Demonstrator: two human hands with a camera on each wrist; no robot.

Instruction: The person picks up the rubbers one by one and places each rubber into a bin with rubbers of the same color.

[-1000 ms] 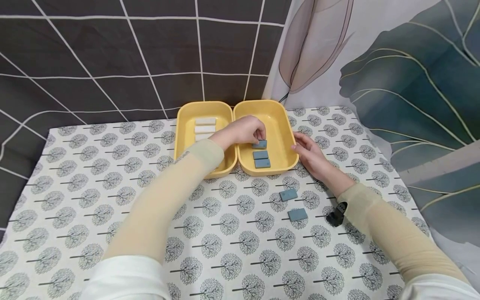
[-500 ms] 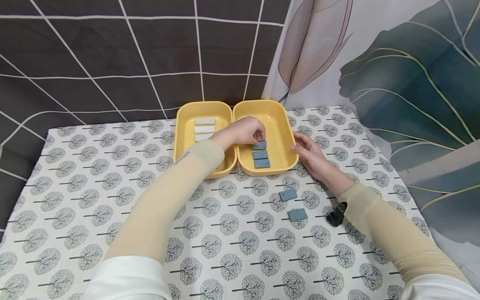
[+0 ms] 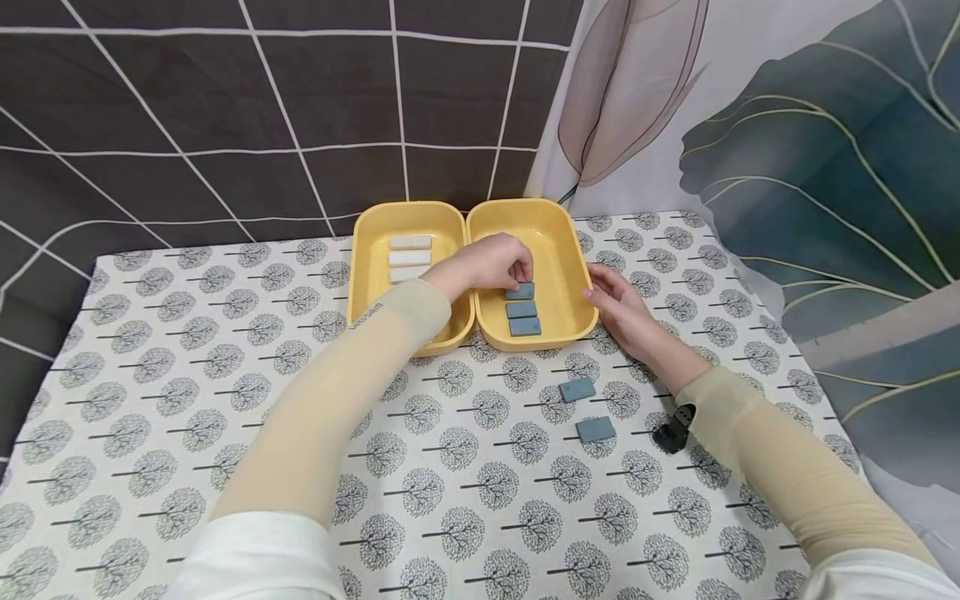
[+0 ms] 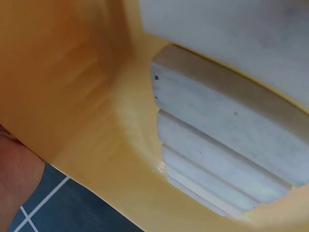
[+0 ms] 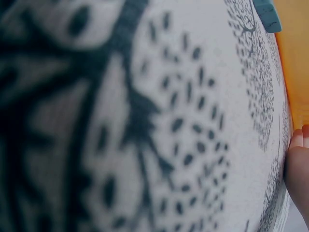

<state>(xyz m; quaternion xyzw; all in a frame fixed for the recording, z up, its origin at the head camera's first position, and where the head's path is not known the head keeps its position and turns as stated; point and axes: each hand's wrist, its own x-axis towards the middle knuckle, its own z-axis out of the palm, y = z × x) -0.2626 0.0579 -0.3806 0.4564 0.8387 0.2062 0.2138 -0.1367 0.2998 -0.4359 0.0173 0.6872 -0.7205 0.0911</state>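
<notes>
My left hand [image 3: 493, 260] reaches into the right yellow tray [image 3: 551, 229], its curled fingers pinching a small blue-grey rectangular block [image 3: 522, 291] near the tray floor. Two similar blocks [image 3: 522, 318] lie just in front of it, edge by edge. At the tray's right side, my right hand [image 3: 628, 318] rests against the outer wall with loosely extended fingers, thumb at the rim. In the right wrist view, part of that hand [image 5: 298, 166] shows beside the yellow wall. The left wrist view catches only a bit of the left hand [image 4: 18, 174] past a yellow wall.
The left yellow tray [image 3: 362, 275] stands against the right one and holds several white blocks [image 4: 227, 104] in a row, partly hidden by the left forearm. Two more blue-grey blocks, one farther [image 3: 577, 389] and one nearer [image 3: 596, 429], lie on the tree-print cloth [image 3: 420, 492].
The block under my left fingers has settled very slightly toward the front two and looks flatter. My right hand has stayed at the tray's side.
</notes>
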